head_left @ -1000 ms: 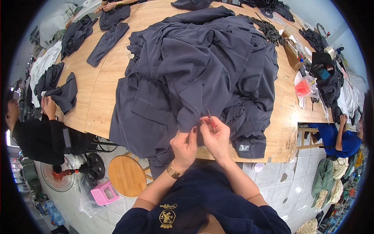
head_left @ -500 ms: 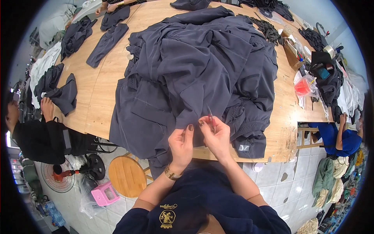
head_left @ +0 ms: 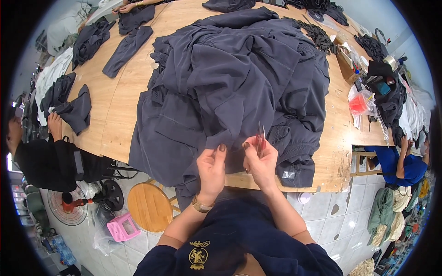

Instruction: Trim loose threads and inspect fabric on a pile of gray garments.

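Note:
A large heap of dark grey garments lies rumpled before me, its near side hanging over the table edge. My left hand is closed on the near edge of one garment, thumb and fingers pinching the cloth. To its right, my right hand grips small red-handled thread snips. Their metal blades point away from me and look slightly apart, above the cloth. A gap separates the two hands. Thumb and fingers partly hide the snips' handle.
The wooden table carries more dark garment pieces at left and a cardboard box at right. Co-workers sit at both sides. A round stool, pink plastic stool and fan stand on the floor.
My right hand has moved right with the snips, widening the gap to my left hand. The snips now point straighter away from me. My left hand has shifted slightly, still pinching the cloth.

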`<state>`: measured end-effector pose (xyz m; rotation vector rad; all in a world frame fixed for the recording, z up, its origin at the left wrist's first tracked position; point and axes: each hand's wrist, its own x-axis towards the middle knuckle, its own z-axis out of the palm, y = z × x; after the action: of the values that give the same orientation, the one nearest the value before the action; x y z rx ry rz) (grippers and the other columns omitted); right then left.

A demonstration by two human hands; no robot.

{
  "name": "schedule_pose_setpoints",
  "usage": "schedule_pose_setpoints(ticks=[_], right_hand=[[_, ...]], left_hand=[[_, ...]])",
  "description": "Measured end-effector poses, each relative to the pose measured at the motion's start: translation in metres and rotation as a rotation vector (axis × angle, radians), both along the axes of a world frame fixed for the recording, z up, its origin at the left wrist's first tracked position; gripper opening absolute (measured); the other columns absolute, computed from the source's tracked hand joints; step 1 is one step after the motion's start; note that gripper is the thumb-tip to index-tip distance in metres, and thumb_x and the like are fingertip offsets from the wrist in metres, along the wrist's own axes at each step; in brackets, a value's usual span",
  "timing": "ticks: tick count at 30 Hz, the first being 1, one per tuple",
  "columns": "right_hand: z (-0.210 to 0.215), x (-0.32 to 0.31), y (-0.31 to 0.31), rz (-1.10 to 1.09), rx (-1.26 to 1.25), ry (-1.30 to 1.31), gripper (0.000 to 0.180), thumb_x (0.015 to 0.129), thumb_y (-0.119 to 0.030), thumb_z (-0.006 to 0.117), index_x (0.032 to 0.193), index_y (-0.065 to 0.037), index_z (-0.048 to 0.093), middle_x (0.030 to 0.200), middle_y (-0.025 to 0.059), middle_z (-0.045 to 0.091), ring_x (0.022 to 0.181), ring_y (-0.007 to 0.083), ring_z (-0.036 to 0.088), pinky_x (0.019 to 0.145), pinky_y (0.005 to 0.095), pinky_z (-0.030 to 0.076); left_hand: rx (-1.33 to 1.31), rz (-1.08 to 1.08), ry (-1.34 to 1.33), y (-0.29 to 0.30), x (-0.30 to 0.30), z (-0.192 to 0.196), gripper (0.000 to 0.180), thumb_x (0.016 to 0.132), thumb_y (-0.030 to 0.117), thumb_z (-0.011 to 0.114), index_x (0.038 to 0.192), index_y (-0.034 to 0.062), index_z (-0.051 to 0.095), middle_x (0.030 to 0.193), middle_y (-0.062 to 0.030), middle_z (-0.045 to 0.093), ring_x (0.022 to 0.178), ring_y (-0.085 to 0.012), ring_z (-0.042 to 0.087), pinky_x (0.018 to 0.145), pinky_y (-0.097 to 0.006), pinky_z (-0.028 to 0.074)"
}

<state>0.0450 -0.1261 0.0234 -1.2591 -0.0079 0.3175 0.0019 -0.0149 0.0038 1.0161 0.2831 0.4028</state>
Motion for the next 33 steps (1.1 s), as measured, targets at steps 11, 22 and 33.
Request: schedule_pose_setpoints(ticks=[11, 22, 33], right_hand=[[0.002, 0.002, 0.009, 0.057, -0.101, 0.038, 0.007, 0.088, -0.004, 0.058, 0.09, 0.003, 0.061, 0.071, -0.0075, 0.053, 0.06, -0.003, 0.041, 0.052, 0.0141, 0.031], [-0.002, 0.0, 0.009, 0.018, -0.18, -0.063, 0.004, 0.087, -0.003, 0.058, 0.086, 0.001, 0.058, 0.066, -0.0097, 0.047, 0.055, -0.0037, 0.035, 0.048, 0.0142, 0.025], [-0.011, 0.002, 0.0, 0.004, -0.543, -0.506, 0.018, 0.083, -0.016, 0.067, 0.086, -0.003, 0.055, 0.063, 0.0029, 0.052, 0.051, 0.0118, 0.05, 0.048, 0.0244, 0.039]], left_hand=[[0.374, 0.065, 0.055, -0.006, -0.009, -0.003, 0.022, 0.093, 0.006, 0.055, 0.112, -0.0041, 0.06, 0.096, -0.0027, 0.065, 0.08, -0.0055, 0.056, 0.071, -0.021, 0.045], [0.379, 0.083, 0.056, -0.008, -0.007, -0.002, 0.023, 0.093, 0.009, 0.056, 0.111, -0.0045, 0.06, 0.097, -0.0054, 0.066, 0.082, -0.0085, 0.059, 0.075, -0.023, 0.046], [-0.351, -0.062, -0.05, 0.007, 0.0, 0.011, 0.023, 0.095, 0.009, 0.048, 0.114, -0.0019, 0.054, 0.111, -0.0102, 0.061, 0.103, -0.0161, 0.058, 0.097, -0.033, 0.045]])
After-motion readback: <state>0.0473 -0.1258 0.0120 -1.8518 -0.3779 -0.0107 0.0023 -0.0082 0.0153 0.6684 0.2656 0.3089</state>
